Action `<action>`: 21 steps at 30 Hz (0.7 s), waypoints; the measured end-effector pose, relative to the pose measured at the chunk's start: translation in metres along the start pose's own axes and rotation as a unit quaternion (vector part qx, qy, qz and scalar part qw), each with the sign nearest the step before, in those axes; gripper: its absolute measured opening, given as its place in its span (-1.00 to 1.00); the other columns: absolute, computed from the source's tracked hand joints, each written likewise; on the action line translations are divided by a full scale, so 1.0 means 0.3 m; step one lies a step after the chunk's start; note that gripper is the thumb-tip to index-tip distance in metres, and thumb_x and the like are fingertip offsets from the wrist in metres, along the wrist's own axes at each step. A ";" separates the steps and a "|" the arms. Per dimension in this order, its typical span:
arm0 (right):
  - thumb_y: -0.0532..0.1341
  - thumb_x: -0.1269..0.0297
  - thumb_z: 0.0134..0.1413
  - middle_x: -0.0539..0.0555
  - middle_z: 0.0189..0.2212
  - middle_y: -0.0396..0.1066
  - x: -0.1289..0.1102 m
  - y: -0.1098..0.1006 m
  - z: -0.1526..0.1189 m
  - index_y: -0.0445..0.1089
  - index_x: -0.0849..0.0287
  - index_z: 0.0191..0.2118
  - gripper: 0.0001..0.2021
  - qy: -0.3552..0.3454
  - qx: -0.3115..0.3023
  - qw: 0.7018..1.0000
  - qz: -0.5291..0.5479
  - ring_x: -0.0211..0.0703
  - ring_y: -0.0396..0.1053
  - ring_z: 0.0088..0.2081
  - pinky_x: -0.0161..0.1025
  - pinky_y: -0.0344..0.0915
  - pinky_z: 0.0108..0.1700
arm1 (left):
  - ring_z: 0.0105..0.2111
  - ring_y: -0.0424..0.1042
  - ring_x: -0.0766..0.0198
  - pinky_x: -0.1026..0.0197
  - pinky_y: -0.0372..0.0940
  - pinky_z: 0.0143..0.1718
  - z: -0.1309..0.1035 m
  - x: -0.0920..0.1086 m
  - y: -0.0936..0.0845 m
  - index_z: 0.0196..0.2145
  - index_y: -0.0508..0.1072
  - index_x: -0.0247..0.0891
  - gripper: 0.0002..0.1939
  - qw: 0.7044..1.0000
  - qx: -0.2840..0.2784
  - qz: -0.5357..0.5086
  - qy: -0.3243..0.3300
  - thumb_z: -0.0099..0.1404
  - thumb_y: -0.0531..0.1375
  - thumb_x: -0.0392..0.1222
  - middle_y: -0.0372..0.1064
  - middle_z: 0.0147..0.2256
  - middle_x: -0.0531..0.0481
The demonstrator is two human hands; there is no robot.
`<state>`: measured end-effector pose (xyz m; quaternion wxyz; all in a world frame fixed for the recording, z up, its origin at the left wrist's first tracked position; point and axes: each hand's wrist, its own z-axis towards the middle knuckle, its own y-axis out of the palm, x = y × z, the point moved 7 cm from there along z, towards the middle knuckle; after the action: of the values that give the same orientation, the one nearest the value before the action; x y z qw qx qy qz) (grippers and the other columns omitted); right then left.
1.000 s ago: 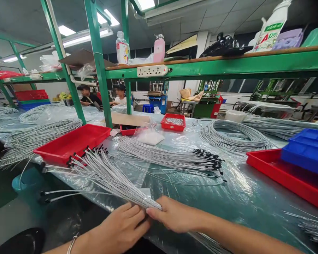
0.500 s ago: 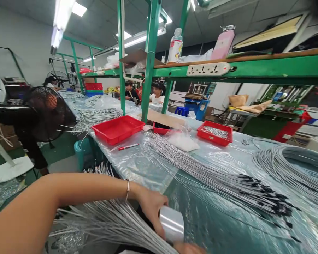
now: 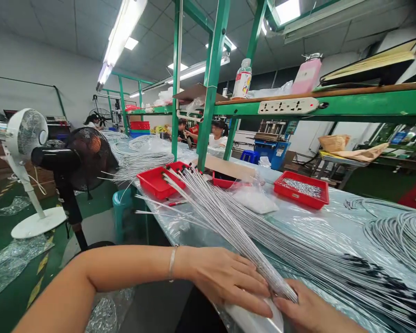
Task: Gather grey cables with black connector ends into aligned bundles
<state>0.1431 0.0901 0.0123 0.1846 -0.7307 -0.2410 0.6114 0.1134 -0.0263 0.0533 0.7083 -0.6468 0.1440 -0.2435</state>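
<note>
A thick bundle of thin grey cables [image 3: 225, 212] slants over the table, its black-tipped far ends lying across the left red tray [image 3: 156, 182]. My right hand [image 3: 308, 305] is closed around the near end of this bundle. Palm down, my left hand [image 3: 232, 280] lies with fingers stretched out, its fingertips against the bundle close to my right hand. Under the left palm shows a shiny whitish roll [image 3: 256, 317], mostly covered; I cannot tell whether it is gripped. Beside the held bundle, more grey cables [image 3: 298, 236] with black ends rest on the table.
Behind are a clear bag of white material [image 3: 254, 199] and a red tray of small metal parts [image 3: 300, 189]. Coiled cable [image 3: 398, 236] lies at right. A green post [image 3: 213, 92] rises from the table. Two fans, one black [image 3: 90, 157], stand at left; people sit farther back.
The held bundle has swung up from my lap side onto the table, over the red tray and pen. My left hand has flattened over the shiny roll it held upright. The view has shifted left.
</note>
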 end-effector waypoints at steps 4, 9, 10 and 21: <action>0.01 -0.13 -0.06 0.17 -0.38 0.39 0.010 -0.024 0.029 0.40 0.23 -0.25 -0.49 0.021 0.009 1.000 -0.007 0.03 0.29 -0.28 -0.19 0.21 -0.26 | 0.18 -0.17 0.37 0.32 -0.27 0.20 0.020 -0.163 0.156 -0.07 0.33 -0.06 -0.65 0.999 -0.032 0.009 0.007 0.36 -0.17 -0.16 0.09 0.09 0.08; 0.01 0.09 0.03 0.04 -0.50 0.28 -0.020 0.003 0.027 0.35 0.29 -0.39 -0.65 -0.025 0.024 0.999 0.001 -0.25 0.14 -0.46 -0.35 0.11 -0.39 | 0.11 0.01 0.28 0.11 -0.07 0.12 0.010 -0.175 0.261 -0.02 0.23 -0.06 -0.71 0.982 0.007 0.190 0.022 0.36 -0.12 -0.22 0.16 0.04 0.00; 0.00 0.14 0.03 0.00 -0.57 0.18 -0.011 0.011 0.024 0.32 0.29 -0.43 -0.69 -0.020 0.028 0.999 -0.007 -0.30 0.05 -0.51 -0.38 0.05 -0.47 | 0.09 0.05 0.28 0.11 -0.05 0.09 0.002 -0.136 0.248 -0.02 0.22 -0.10 -0.71 0.971 0.043 0.231 0.034 0.35 -0.10 -0.26 0.20 0.01 -0.01; 0.12 0.13 -0.08 -0.07 -0.64 0.13 0.071 0.144 -0.089 0.26 0.23 -0.47 -0.77 0.055 0.025 0.993 -0.099 -0.37 0.08 -0.59 -0.42 -0.08 -0.59 | -0.25 0.27 0.16 0.14 0.19 -0.23 0.031 -0.165 0.034 -0.21 0.36 -0.31 -0.75 0.957 0.042 0.019 -0.287 0.18 -0.01 -0.36 0.28 -0.27 -0.09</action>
<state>0.1775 0.0678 -0.0242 0.2756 -0.7310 -0.2859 0.5549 0.0780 0.0083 0.0389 0.7509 -0.6560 -0.0636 -0.0405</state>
